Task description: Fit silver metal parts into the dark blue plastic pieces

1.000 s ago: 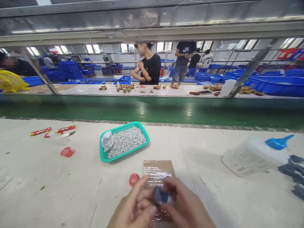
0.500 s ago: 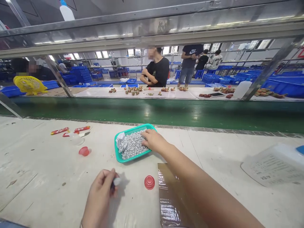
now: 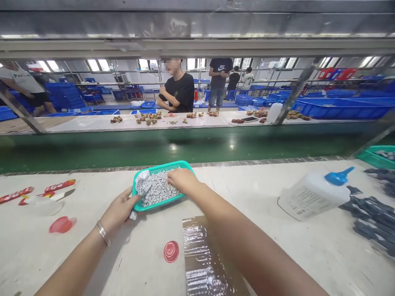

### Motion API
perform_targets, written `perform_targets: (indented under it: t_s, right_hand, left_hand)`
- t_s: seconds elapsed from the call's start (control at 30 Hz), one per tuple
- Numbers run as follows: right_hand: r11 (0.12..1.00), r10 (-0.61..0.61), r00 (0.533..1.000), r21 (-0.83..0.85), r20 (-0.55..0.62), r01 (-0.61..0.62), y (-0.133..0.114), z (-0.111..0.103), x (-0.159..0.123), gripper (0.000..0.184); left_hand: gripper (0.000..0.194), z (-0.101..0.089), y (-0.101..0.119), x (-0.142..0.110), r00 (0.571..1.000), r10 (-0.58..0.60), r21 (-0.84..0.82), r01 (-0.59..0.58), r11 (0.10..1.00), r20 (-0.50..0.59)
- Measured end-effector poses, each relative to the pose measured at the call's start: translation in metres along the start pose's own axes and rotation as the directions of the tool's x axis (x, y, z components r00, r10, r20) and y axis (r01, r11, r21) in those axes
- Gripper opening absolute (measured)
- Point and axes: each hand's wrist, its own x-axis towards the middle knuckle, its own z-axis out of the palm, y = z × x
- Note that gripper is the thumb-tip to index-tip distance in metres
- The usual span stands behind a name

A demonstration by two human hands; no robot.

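Note:
A green plastic basket (image 3: 160, 205) full of small grey-and-white pieces (image 3: 160, 187) stands mid-table, with a crumpled printed paper (image 3: 142, 181) at its left end. My left hand (image 3: 121, 205) is closed at the basket's left edge, thumb on the rim. A small whitish bit (image 3: 133, 215) shows under that hand; the rest of it is hidden. Inside the basket, my right hand (image 3: 182, 181) has its fingers bunched together among the pieces, and what they pinch is hidden. Nearer to me, a round red cap-like piece (image 3: 171, 251) lies left of a tape-covered brown cardboard (image 3: 200, 255).
Red wrappers (image 3: 60, 186), a brush-like tool (image 3: 63, 195) and a blurred red piece (image 3: 61, 225) lie left. To the right are a white bottle (image 3: 314, 197) with a blue spout, dark parts (image 3: 373, 218) and another green basket (image 3: 370, 158). Beyond the green belt (image 3: 197, 144), people stand.
My left hand has moved forward from the near table to the basket's left edge. My right hand stays in the basket, fingers now drawn together. The view has swung to the right.

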Motion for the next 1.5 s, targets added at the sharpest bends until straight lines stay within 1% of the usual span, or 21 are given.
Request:
perform_targets:
  t_s: [0.1,0.17,0.27,0.37,0.43,0.47,0.5,0.57,0.6,0.67,0.73,0.8,0.87,0.93,1.0,1.07,1.17,1.23,1.33,1.43,1.5]
  right_hand:
    - [0.972,0.149,0.983,0.196,-0.111,-0.125,0.024,-0.019,-0.005,0.018]
    - [0.907,0.278,0.946,0.37,-0.169,-0.2,0.042,-0.031,-0.01,0.021]
    - [0.726,0.457,0.871,0.641,-0.178,-0.249,0.069,-0.049,-0.028,0.028]
    - [0.518,0.555,0.822,0.827,-0.132,-0.217,0.089,-0.068,-0.062,0.035]
    - [0.414,0.581,0.807,0.891,-0.103,-0.184,0.098,-0.078,-0.092,0.04]
    - [0.377,0.589,0.804,0.909,-0.088,-0.177,0.102,-0.082,-0.109,0.04]
    - [0.352,0.596,0.8,0.919,-0.071,-0.18,0.105,-0.083,-0.126,0.039]
    - [0.336,0.618,0.785,0.917,-0.042,-0.215,0.112,-0.079,-0.159,0.036]
    - [0.345,0.636,0.771,0.906,-0.035,-0.244,0.115,-0.074,-0.174,0.035]
    - [0.398,0.678,0.733,0.863,-0.049,-0.311,0.122,-0.058,-0.202,0.037]
    - [0.497,0.717,0.688,0.777,-0.117,-0.386,0.129,-0.041,-0.223,0.043]
    - [0.622,0.714,0.665,0.635,-0.219,-0.459,0.133,-0.024,-0.237,0.048]
    - [0.727,0.667,0.684,0.462,-0.296,-0.508,0.135,-0.011,-0.245,0.047]
    - [0.795,0.605,0.722,0.307,-0.336,-0.523,0.133,-0.002,-0.249,0.042]
    - [0.839,0.541,0.754,0.184,-0.373,-0.511,0.13,0.005,-0.25,0.039]
    - [0.874,0.467,0.781,0.085,-0.415,-0.478,0.128,0.01,-0.25,0.036]
    - [0.91,0.36,0.815,-0.025,-0.454,-0.415,0.125,0.013,-0.253,0.036]
    - [0.921,0.311,0.824,-0.063,-0.473,-0.384,0.124,0.013,-0.255,0.037]
    - [0.934,0.263,0.821,-0.079,-0.506,-0.348,0.121,0.013,-0.258,0.034]
    - [0.949,0.221,0.818,-0.075,-0.531,-0.305,0.115,0.013,-0.261,0.03]
    - [0.964,0.178,0.826,-0.075,-0.536,-0.256,0.107,0.016,-0.263,0.027]
  left_hand:
    - [0.034,0.03,0.019,0.017,0.992,0.042,0.027,-0.045,0.999,0.115]
    - [0.032,0.058,0.032,0.028,0.978,0.067,0.045,-0.077,0.996,0.199]
    - [0.034,0.103,0.049,0.041,0.945,0.099,0.092,-0.134,0.987,0.311]
    - [0.034,0.141,0.06,0.05,0.914,0.121,0.164,-0.197,0.967,0.387]
    - [0.034,0.155,0.066,0.053,0.906,0.138,0.23,-0.245,0.942,0.4]
    - [0.034,0.157,0.069,0.053,0.907,0.155,0.269,-0.273,0.924,0.391]
    - [0.035,0.157,0.073,0.052,0.912,0.179,0.31,-0.302,0.901,0.37]
    - [0.039,0.147,0.081,0.044,0.918,0.243,0.39,-0.358,0.848,0.314]
    - [0.04,0.139,0.086,0.037,0.917,0.276,0.425,-0.38,0.822,0.287]
    - [0.036,0.12,0.093,0.014,0.909,0.326,0.47,-0.415,0.779,0.261]
    - [0.029,0.103,0.094,-0.018,0.899,0.346,0.495,-0.437,0.751,0.269]
    - [0.026,0.093,0.085,-0.053,0.887,0.354,0.512,-0.46,0.726,0.295]
    - [0.028,0.092,0.067,-0.087,0.863,0.373,0.511,-0.503,0.697,0.341]
    - [0.035,0.099,0.046,-0.114,0.832,0.372,0.523,-0.551,0.65,0.412]
    - [0.038,0.111,0.027,-0.131,0.833,0.303,0.613,-0.547,0.57,0.462]
    - [0.043,0.123,0.015,-0.138,0.855,0.2,0.714,-0.512,0.478,0.479]
    - [0.066,0.136,0.011,-0.135,0.871,0.113,0.782,-0.481,0.395,0.478]
    - [0.073,0.139,0.013,-0.13,0.862,0.1,0.783,-0.496,0.376,0.497]
    - [0.075,0.138,0.015,-0.125,0.844,0.086,0.779,-0.523,0.346,0.529]
    - [0.076,0.133,0.014,-0.127,0.826,0.06,0.77,-0.547,0.328,0.561]
    - [0.078,0.131,0.012,-0.131,0.818,0.038,0.767,-0.553,0.325,0.573]
